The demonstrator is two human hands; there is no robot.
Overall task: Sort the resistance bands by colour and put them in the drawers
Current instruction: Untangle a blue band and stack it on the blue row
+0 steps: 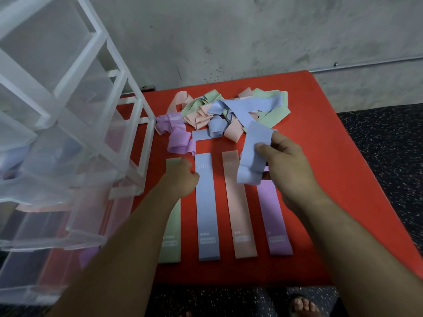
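Forearms enter from the bottom edge, both cut off below the elbow. Toes of one foot (302,304) show at the bottom edge on dark speckled floor (389,145); the rest of the foot is cut off.

Right hand (288,165): thumb and fingers pinch the held blue band (254,152), raised above the red mat (332,179). Its lower end folds back on itself and hangs over the top of the flat purple band (274,216), hiding that end.

Left hand (180,177): back of hand toward camera, fingers curled under and out of sight. It sits at the far end of the flat green band (170,243), knuckles touching the edge of the flat blue band (207,213). Cannot tell whether it grips anything. The left forearm covers the middle of the green band.

Four bands lie straight and side by side on the mat: green, blue, flat pink band (240,213), purple. Small white print near their ends is too blurred to read.

Unsorted pile (229,110) lies at the far side of the mat: pink, green and blue loops tangled, number uncertain. Crumpled purple bands (176,136) lie at its left, near the drawer unit (68,133).

Drawer unit: translucent, white frame, cut off at the left edge. Several drawers stand pulled out. Faint blue, pink and purple tints show through the walls; the contents cannot be made out.
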